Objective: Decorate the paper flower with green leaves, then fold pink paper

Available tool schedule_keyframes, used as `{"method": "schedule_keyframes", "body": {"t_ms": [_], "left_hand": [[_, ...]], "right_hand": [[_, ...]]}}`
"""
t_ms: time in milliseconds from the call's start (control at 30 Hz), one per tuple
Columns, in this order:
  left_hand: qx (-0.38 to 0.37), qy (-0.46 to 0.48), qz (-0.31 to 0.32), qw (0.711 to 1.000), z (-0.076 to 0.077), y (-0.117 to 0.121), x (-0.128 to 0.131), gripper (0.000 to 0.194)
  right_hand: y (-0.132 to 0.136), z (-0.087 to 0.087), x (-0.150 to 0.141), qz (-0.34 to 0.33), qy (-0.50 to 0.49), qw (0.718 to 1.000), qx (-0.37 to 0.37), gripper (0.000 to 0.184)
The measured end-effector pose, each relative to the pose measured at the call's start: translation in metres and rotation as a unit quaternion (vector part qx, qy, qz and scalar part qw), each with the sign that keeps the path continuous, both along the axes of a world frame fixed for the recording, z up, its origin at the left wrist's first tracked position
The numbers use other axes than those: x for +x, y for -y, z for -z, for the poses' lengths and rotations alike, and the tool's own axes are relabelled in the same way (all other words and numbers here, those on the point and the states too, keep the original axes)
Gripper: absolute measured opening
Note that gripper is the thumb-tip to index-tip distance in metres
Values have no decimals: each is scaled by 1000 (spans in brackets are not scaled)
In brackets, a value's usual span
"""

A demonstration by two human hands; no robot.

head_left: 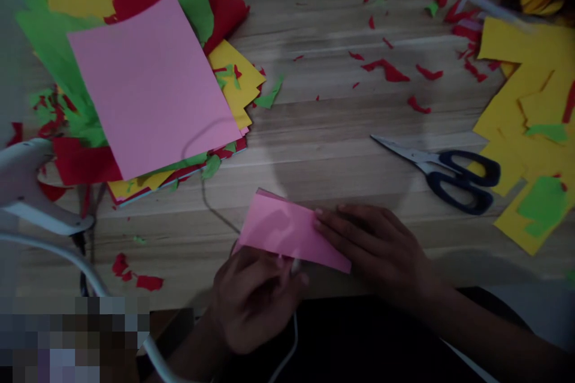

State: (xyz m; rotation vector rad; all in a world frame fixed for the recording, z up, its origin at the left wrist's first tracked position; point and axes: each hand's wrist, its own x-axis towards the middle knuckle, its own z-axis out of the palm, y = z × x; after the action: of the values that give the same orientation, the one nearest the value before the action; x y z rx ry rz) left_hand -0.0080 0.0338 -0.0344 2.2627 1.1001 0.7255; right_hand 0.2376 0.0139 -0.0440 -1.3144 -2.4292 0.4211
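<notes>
A folded piece of pink paper [281, 224] lies at the table's near edge, between my two hands. My left hand [254, 299] is curled at its lower edge, with thumb and forefinger closed on a bit of the pink paper. A thin white cord [295, 329] hangs just below those fingers; whether it touches them I cannot tell. My right hand [381, 245] lies over the paper's right end, fingers stretched out and resting on it. To the right of that hand, scissors with dark blue handles [453, 176] lie on the table, their blades slightly apart.
At left, a large pink sheet [155, 87] tops a stack of coloured paper. A white glue-gun-like tool [33, 185] and white cable [85, 263] stand beside it. Yellow cut paper [534, 114] lies at right. Red scraps [389, 70] litter the wooden table [314, 143].
</notes>
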Motion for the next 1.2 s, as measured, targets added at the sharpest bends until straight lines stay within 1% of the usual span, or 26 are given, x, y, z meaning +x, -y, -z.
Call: {"method": "schedule_keyframes", "body": {"t_ms": [67, 133, 233, 333, 433, 533, 633, 767, 900, 1067, 1200], "left_hand": [[53, -10, 57, 997, 2, 1, -4, 19], [90, -40, 79, 992, 4, -1, -4, 26], [93, -94, 61, 989, 5, -6, 0, 30], [91, -139, 41, 985, 4, -9, 7, 33], [95, -172, 29, 980, 3, -9, 11, 34], [97, -197, 14, 975, 3, -8, 12, 36], [98, -198, 5, 975, 4, -8, 12, 36], [103, -202, 7, 974, 4, -8, 12, 35], [95, -209, -6, 973, 5, -7, 13, 36], [102, -207, -24, 973, 3, -9, 17, 31], [96, -227, -21, 969, 0, -9, 20, 40]], "right_hand": [[0, -1, -2, 5, 3, 1000, -1, 43], [-1, -2, -4, 12, 7, 1000, 1, 43], [-2, -2, -6, 16, 16, 1000, 3, 45], [-2, 0, -7, 9, 26, 1000, 2, 49], [0, 2, -4, -3, 34, 999, 7, 49], [1, 3, -2, -24, 37, 999, 5, 48], [1, 2, -2, -29, 34, 999, 2, 46], [-1, -2, -9, -9, 37, 999, 4, 43], [2, -4, -13, 17, 39, 999, -10, 46], [12, -5, -6, 36, 22, 999, -16, 44], [22, -5, 1, 67, 10, 997, -24, 39]]}}
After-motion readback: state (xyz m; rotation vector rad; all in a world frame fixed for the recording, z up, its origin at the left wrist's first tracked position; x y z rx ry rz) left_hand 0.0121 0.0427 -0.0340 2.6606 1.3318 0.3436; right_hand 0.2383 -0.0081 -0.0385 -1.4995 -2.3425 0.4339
